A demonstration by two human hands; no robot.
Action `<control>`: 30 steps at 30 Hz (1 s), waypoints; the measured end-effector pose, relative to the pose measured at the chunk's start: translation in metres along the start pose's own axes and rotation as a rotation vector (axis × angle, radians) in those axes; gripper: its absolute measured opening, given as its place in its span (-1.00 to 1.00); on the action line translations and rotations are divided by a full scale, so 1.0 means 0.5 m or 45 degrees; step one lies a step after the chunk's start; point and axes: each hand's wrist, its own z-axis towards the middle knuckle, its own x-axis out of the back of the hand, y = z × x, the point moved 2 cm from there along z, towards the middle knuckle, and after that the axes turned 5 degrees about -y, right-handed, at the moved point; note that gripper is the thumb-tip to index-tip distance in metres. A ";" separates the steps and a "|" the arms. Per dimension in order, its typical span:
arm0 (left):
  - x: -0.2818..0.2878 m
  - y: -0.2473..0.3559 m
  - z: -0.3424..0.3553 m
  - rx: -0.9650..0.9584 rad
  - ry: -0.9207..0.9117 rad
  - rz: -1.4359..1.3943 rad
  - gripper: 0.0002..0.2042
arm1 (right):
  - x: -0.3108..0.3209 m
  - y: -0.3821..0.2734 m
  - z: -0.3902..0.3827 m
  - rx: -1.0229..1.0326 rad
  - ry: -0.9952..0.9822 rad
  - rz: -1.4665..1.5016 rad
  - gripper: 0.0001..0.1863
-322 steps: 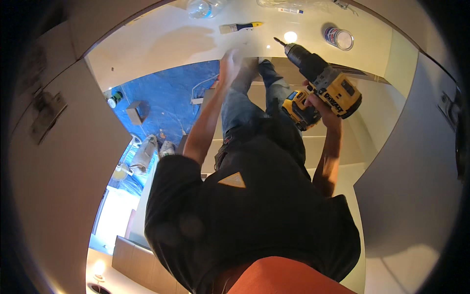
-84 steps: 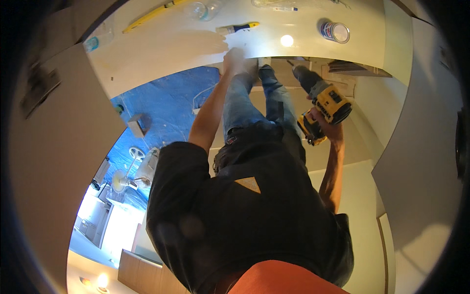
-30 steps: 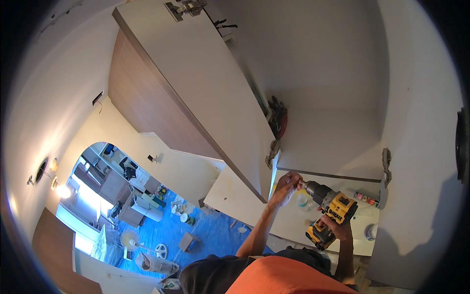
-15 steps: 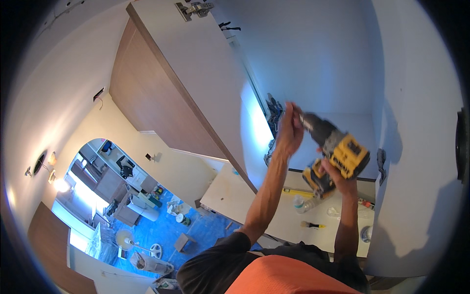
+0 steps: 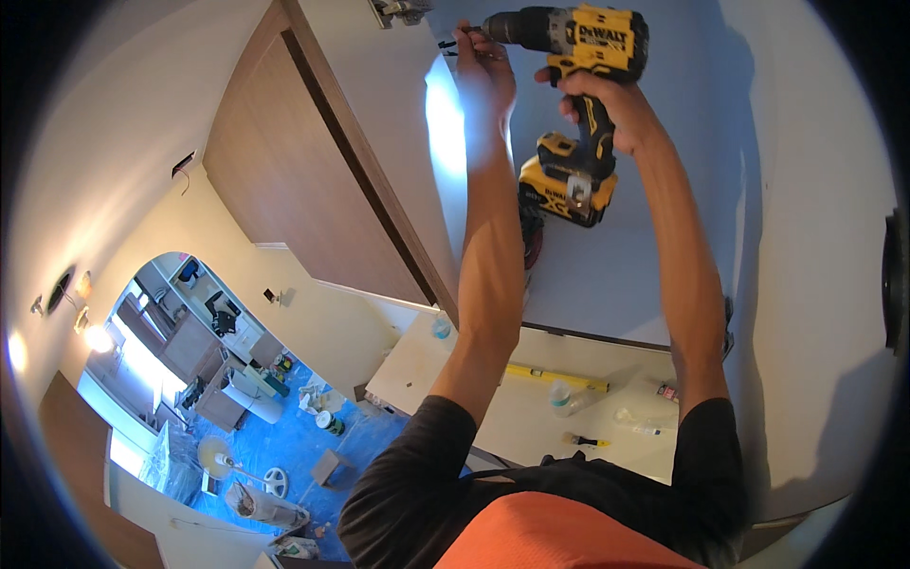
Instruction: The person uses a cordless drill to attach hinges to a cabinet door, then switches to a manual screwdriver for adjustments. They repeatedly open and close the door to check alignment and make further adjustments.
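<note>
My right hand (image 5: 611, 109) is wrapped round the grip of a yellow and black cordless drill (image 5: 607, 43), raised high and pointing left. In front of its chuck, my left hand (image 5: 488, 81) is closed, thumb and fingers pinched at the drill's tip. Whatever lies between those fingertips is too small to make out. Just left of them is the wooden cabinet door (image 5: 313, 161), standing open, with a metal hinge (image 5: 403, 11) near the upper edge of the view. Behind my forearms, the cabinet's inside is partly hidden, along with some dark items there.
Below, a pale counter (image 5: 512, 417) bears a yellow level (image 5: 559, 377), a clear bottle (image 5: 561, 400) and a paintbrush (image 5: 586, 440). The right wall (image 5: 815, 284) stands close by. At lower left, blue sheeting (image 5: 351, 446) covers the floor, with a pedestal fan (image 5: 216, 457) and a wrapped roll.
Both hands have risen with the drill, up and left toward the upper hinge. The drill has turned from slanting up-left to nearly level. My left hand has stayed at its tip.
</note>
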 end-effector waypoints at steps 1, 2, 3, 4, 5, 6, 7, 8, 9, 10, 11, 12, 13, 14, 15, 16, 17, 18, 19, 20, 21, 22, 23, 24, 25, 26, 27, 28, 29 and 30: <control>0.005 0.009 0.019 -0.024 0.035 0.010 -0.76 | 0.004 -0.006 0.028 0.003 -0.003 -0.070 -0.64; 0.005 0.016 0.036 -0.038 -0.041 0.025 -0.76 | 0.007 -0.009 0.051 0.018 -0.036 -0.084 -0.64; 0.006 0.022 0.053 -0.047 -0.050 0.031 -0.76 | 0.009 -0.012 0.072 0.024 -0.055 -0.115 -0.63; 0.012 0.028 0.064 -0.062 0.035 0.039 -0.76 | 0.011 -0.015 0.090 0.041 -0.081 -0.156 -0.63; 0.014 0.032 0.074 -0.053 -0.015 0.003 -0.77 | 0.013 -0.018 0.106 0.051 -0.086 -0.213 -0.56; 0.020 0.033 0.079 -0.048 0.029 -0.028 -0.77 | 0.015 -0.016 0.113 0.039 -0.115 -0.199 -0.56; 0.025 0.038 0.087 -0.039 0.041 -0.059 -0.76 | 0.017 -0.017 0.124 0.018 -0.127 -0.208 -0.56; 0.032 0.042 0.092 -0.047 0.054 -0.042 -0.76 | 0.021 -0.016 0.132 -0.013 -0.115 -0.236 -0.56; 0.039 0.046 0.096 -0.046 0.037 -0.024 -0.76 | 0.023 -0.014 0.136 -0.009 -0.134 -0.195 -0.56; 0.047 0.049 0.101 -0.038 0.067 -0.009 -0.76 | 0.024 -0.012 0.141 -0.014 -0.130 -0.175 -0.55; 0.052 0.055 0.108 -0.046 0.015 0.016 -0.76 | 0.025 -0.010 0.145 0.003 -0.153 -0.151 -0.54; 0.058 0.062 0.115 -0.046 0.010 0.039 -0.76 | 0.027 -0.007 0.148 0.002 -0.145 -0.158 -0.53; 0.064 0.066 0.123 -0.046 0.005 0.061 -0.76 | 0.028 -0.006 0.152 0.023 -0.164 -0.161 -0.53; 0.068 0.068 0.129 -0.045 -0.013 0.040 -0.77 | 0.029 -0.005 0.156 0.044 -0.184 -0.165 -0.53; 0.069 0.072 0.135 -0.045 -0.032 0.021 -0.77 | 0.030 -0.004 0.160 0.051 -0.195 -0.159 -0.52; 0.070 0.074 0.139 -0.047 -0.051 0.002 -0.77 | 0.031 -0.004 0.163 0.058 -0.207 -0.151 -0.52; 0.068 0.075 0.142 -0.032 -0.062 -0.042 -0.77 | 0.032 -0.003 0.167 0.066 -0.219 -0.145 -0.51; 0.064 0.076 0.144 -0.016 -0.074 -0.088 -0.77 | 0.033 -0.002 0.170 0.064 -0.219 -0.162 -0.51; 0.059 0.074 0.144 0.000 -0.086 -0.134 -0.78 | 0.034 -0.002 0.174 0.064 -0.218 -0.180 -0.50; 0.056 0.073 0.143 -0.048 -0.020 -0.147 -0.78 | 0.035 -0.001 0.177 0.064 -0.218 -0.198 -0.49; 0.053 0.070 0.141 -0.097 0.045 -0.161 -0.79 | 0.035 -0.001 0.182 0.065 -0.227 -0.194 -0.48; 0.050 0.066 0.138 -0.128 0.156 -0.177 -0.79 | 0.035 -0.002 0.185 0.068 -0.237 -0.191 -0.48; 0.044 0.065 0.138 -0.148 0.125 -0.191 -0.79 | 0.033 -0.002 0.192 0.071 -0.252 -0.186 -0.47; 0.040 0.062 0.136 -0.148 0.142 -0.210 -0.80 | 0.031 -0.003 0.194 0.068 -0.248 -0.196 -0.47; 0.039 0.060 0.137 -0.168 0.135 -0.225 -0.80 | 0.032 -0.003 0.198 0.066 -0.244 -0.206 -0.47; 0.041 0.059 0.136 -0.183 0.159 -0.213 -0.83 | 0.031 -0.004 0.200 0.063 -0.238 -0.216 -0.47; 0.043 0.059 0.137 -0.219 0.159 -0.199 -0.86 | 0.031 -0.004 0.202 0.048 -0.249 -0.216 -0.47; 0.047 0.061 0.138 -0.255 0.159 -0.185 -0.87 | 0.031 -0.004 0.203 0.033 -0.260 -0.217 -0.47; 0.051 0.061 0.140 -0.251 0.148 -0.206 -0.87 | 0.031 -0.003 0.205 0.019 -0.272 -0.218 -0.47; 0.054 0.063 0.143 -0.249 0.138 -0.228 -0.87 | 0.031 -0.003 0.207 0.019 -0.281 -0.187 -0.47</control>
